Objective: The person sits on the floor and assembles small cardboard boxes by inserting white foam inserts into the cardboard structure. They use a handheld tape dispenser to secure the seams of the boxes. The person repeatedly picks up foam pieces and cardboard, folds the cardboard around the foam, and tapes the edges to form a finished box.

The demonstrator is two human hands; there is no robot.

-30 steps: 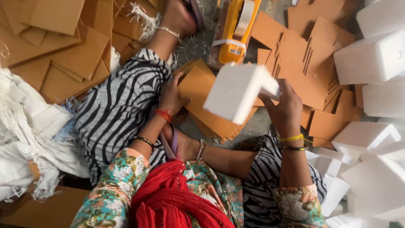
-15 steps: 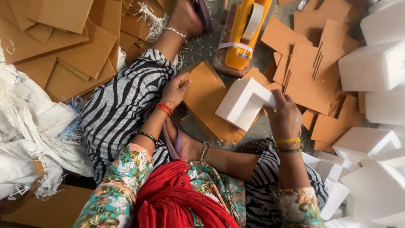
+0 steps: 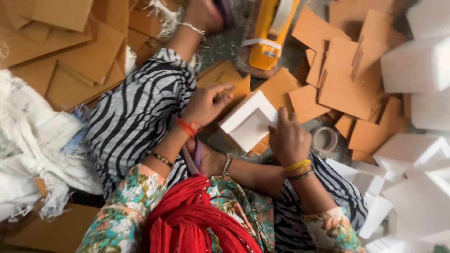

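Head view: two hands (image 3: pixel 206 104) (image 3: pixel 287 138), one foam corner (image 3: pixel 248 121)
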